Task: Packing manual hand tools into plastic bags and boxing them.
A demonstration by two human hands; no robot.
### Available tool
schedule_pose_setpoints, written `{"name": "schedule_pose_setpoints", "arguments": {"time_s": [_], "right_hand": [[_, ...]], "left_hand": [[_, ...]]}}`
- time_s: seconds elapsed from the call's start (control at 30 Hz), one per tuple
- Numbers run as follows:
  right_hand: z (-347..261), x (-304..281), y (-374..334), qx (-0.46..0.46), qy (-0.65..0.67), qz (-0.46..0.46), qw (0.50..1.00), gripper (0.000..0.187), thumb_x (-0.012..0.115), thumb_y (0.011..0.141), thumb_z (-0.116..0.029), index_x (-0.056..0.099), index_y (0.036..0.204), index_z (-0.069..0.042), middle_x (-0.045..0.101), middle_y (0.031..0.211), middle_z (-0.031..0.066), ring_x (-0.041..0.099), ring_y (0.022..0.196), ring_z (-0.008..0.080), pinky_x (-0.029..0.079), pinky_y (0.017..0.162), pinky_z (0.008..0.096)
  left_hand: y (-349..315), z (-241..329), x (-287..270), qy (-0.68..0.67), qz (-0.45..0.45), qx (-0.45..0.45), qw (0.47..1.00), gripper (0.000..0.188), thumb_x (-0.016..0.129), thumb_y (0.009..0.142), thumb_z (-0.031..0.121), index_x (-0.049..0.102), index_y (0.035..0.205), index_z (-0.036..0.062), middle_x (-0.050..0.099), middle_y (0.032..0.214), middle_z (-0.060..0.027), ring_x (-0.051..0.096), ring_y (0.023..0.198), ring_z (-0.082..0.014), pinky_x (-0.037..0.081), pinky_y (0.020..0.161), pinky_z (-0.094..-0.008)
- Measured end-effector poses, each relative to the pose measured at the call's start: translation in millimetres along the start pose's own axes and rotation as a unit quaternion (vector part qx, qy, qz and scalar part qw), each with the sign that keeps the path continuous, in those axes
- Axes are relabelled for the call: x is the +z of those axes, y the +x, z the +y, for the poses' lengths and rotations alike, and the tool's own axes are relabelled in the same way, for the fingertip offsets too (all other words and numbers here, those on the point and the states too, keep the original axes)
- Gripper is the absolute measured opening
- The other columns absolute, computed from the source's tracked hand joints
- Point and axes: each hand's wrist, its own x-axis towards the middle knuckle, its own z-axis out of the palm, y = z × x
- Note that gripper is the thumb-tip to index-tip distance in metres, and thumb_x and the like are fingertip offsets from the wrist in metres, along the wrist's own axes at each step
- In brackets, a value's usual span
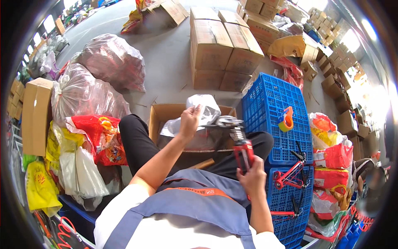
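Note:
In front of me, between my knees, stands an open cardboard box (164,111) with clear plastic and dark contents inside. My left hand (190,123) is closed on a thin white plastic bag (203,104), raised over the box. My right hand (252,177) grips a red hand tool (243,154) with a silver and black jointed head. That head reaches beside the bag, at the box's right side, and is partly blurred. Whether it touches the bag I cannot tell. Two similar red and black tools (289,176) lie on blue plastic crates (273,106) to my right.
An orange tape dispenser (286,119) sits on the crates. Large filled plastic bags (89,89) and a red printed bag (103,135) crowd my left. Stacked cartons (211,45) stand ahead. Several red bags (331,166) are piled beyond the crates. A wooden handle-like piece (204,163) lies near my lap.

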Motion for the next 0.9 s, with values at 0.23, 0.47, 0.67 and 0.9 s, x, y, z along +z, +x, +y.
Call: {"name": "schedule_pose_setpoints", "arguments": {"time_s": [0.23,0.47,0.67,0.9], "right_hand": [[-38,45,44,-0.061,-0.044,-0.051,0.996,0.101,0.073,0.061,-0.011,0.01,0.138,0.005,0.018,0.143,0.0257,0.056,0.101,0.0381,0.053,0.073,0.0385],[-68,54,32,-0.091,-0.044,-0.143,0.984,0.104,0.073,0.059,-0.01,0.006,0.137,0.008,0.012,0.143,0.029,0.058,0.095,0.0417,0.054,0.067,0.0385],[-62,62,49,-0.065,0.092,-0.077,0.991,0.109,0.074,0.059,-0.009,0.003,0.14,0.002,0.02,0.141,0.0284,0.036,0.123,0.0421,0.044,0.092,0.0388],[-63,60,43,0.011,0.162,-0.066,0.984,0.108,0.074,0.061,-0.007,0.002,0.141,-0.001,0.026,0.14,0.0251,0.048,0.116,0.0363,0.05,0.079,0.0362]], "left_hand": [[-71,54,-12,0.397,-0.196,0.315,0.84,0.028,0.054,0.088,0.029,0.063,0.103,0.0079,0.06,0.076,-0.0105,0.06,0.064,-0.0301,0.048,0.054,-0.0392],[-33,65,-38,0.372,-0.048,0.332,0.866,0.016,0.054,0.087,0.018,0.062,0.089,0.0044,0.062,0.075,-0.0129,0.06,0.066,-0.0293,0.048,0.056,-0.0376],[-69,47,-36,0.335,-0.285,0.403,0.803,0.038,0.062,0.075,0.012,0.062,0.112,0.0169,0.049,0.064,-0.004,0.056,0.056,-0.0194,0.046,0.05,-0.032],[-32,56,-80,0.383,-0.13,0.347,0.846,0.047,0.064,0.071,0.008,0.06,0.117,0.0153,0.056,0.069,-0.0084,0.056,0.058,-0.0259,0.047,0.052,-0.0341]]}}
